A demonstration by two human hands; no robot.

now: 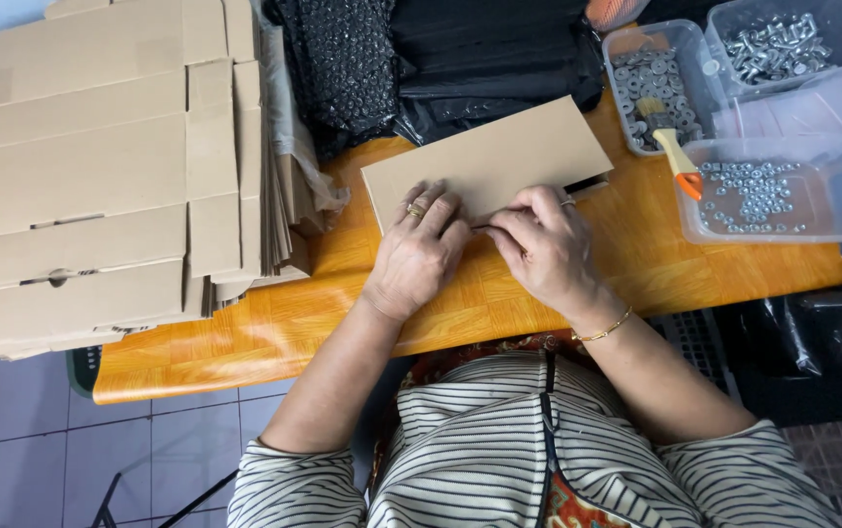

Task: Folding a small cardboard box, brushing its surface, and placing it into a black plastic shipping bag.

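Two hands work the near edge of a flat brown cardboard piece (487, 161) that lies on the orange wooden surface (274, 323), just in front of the person. The left hand (419, 249) lies flat, fingers spread and pressing down on the card's lower left corner, holding nothing. The right hand (543, 244) has its fingertips drawn together in a pinching grip on the near edge of the card, beside the left fingertips; what exactly sits between them is too small to tell.

To do this fold or crease well, the left palm should likely keep the sheet pinned so it cannot slide on the slick surface, while the right fingers run along the scored line with even pressure, keeping the edge square.

To the left, a tall stack of flattened cardboard boxes (98, 176) overhangs the surface. Behind the card lie black plastic bags (480, 49). To the right stand clear plastic tubs: one of washers (651, 83), one of bolts (778, 39), and one of nuts (763, 191), with a small yellow-handled brush (670, 142) resting across them.
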